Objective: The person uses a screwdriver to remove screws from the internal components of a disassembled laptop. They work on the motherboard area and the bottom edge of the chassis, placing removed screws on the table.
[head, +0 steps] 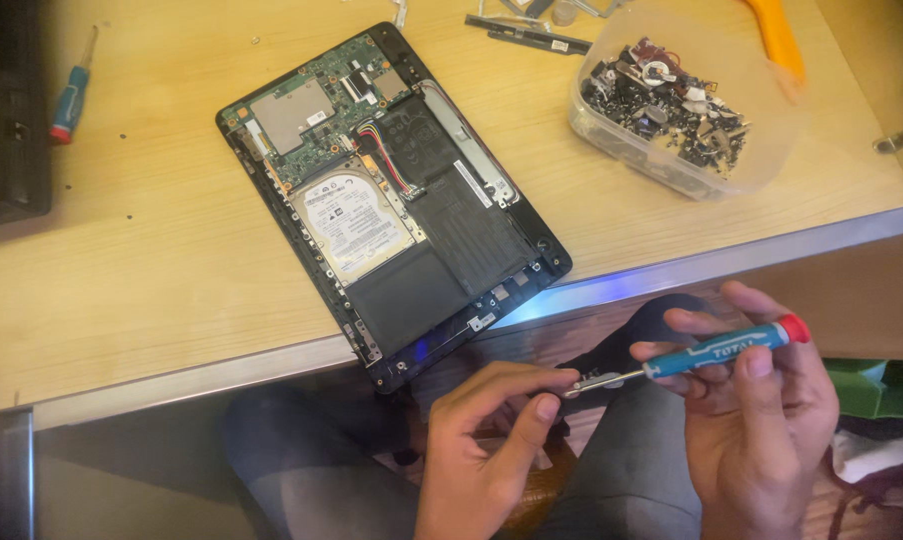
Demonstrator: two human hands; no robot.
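My right hand [761, 430] grips a small screwdriver [711, 353] with a blue handle and red cap, held below the table edge over my lap. My left hand [491, 440] pinches the screwdriver's metal tip between thumb and fingers. An opened laptop [391, 190] lies on the wooden table, back cover off. Its green circuit board, silver hard drive [354, 222] and black battery are exposed. The laptop's near corner hangs over the table edge, just above my left hand.
A clear plastic tub [671, 100] of several small screws and parts stands at the back right. A second blue and red screwdriver [71, 95] lies at the far left by a black device [6, 110]. Black strips [526, 35] and an orange tool [776, 35] lie at the back.
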